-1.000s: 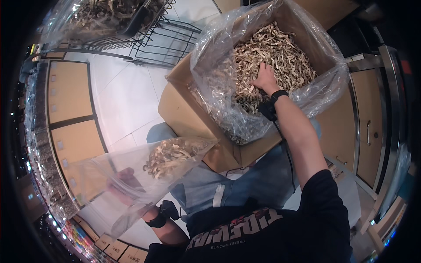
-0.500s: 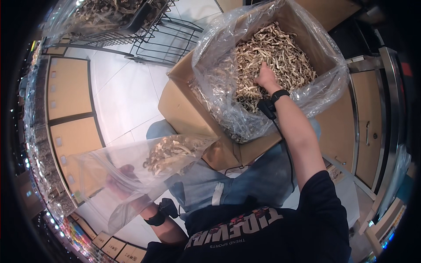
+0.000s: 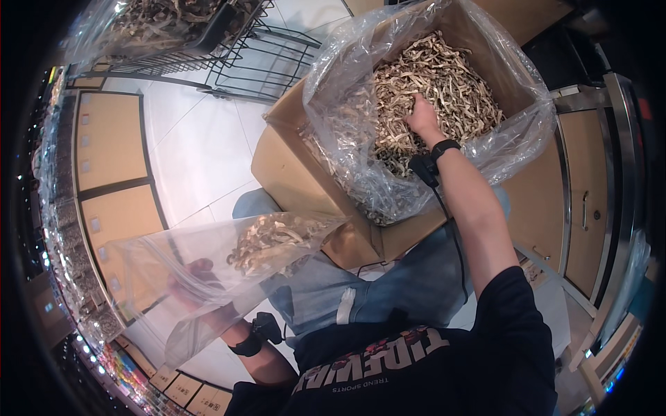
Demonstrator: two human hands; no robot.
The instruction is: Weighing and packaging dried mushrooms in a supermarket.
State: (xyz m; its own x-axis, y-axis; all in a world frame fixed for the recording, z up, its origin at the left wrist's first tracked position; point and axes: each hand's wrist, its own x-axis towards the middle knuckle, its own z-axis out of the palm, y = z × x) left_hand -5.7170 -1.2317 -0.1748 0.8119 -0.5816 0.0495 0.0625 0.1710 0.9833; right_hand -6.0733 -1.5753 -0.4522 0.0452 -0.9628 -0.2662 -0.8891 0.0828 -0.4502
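My left hand point(image 3: 189, 283) shows blurred through the plastic of a clear bag point(image 3: 152, 260), gripping it near its left end. Pale brown dried strips point(image 3: 269, 243), which look like dried mushroom, are gathered toward the bag's right end, above my left thigh. A cardboard box point(image 3: 295, 163) lined with a large clear plastic sheet point(image 3: 517, 156) stands tilted before my knees. Inside it is a heap of similar dried strips point(image 3: 458, 83). My right hand point(image 3: 423, 118) rests on this heap with its forefinger stretched out; its other fingers are partly hidden, and no strip shows lifted.
At the far left, a black wire cart point(image 3: 260, 66) carries another bag of dark dried pieces point(image 3: 163, 21). Wooden cabinets point(image 3: 111, 139) line the left side, below shelves of packaged goods. More cabinet doors point(image 3: 581, 201) with metal handles stand to the right. A black cable point(image 3: 454, 249) hangs from my right wrist.
My right hand has shifted very slightly on the heap, and a few strips around it lie differently. My left hand and the bag stay nearly in place.
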